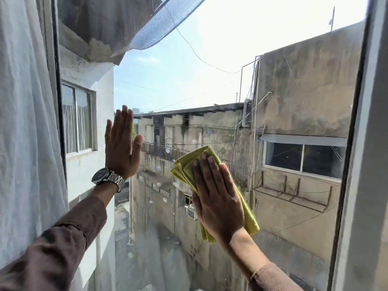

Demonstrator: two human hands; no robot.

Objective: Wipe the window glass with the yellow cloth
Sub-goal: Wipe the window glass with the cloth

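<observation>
The window glass (210,80) fills most of the view, with smudges and light spots low down near the middle. My right hand (216,194) lies flat on the folded yellow cloth (184,166) and presses it against the pane at centre right. The cloth sticks out above my fingertips and below my palm. My left hand (121,145) rests flat on the glass to the left, fingers straight and together, holding nothing. A metal watch (109,178) sits on that wrist.
A white curtain (27,122) hangs along the left edge, beside the dark window frame (55,59). The grey frame post (365,143) bounds the pane on the right. Through the glass are weathered buildings and sky.
</observation>
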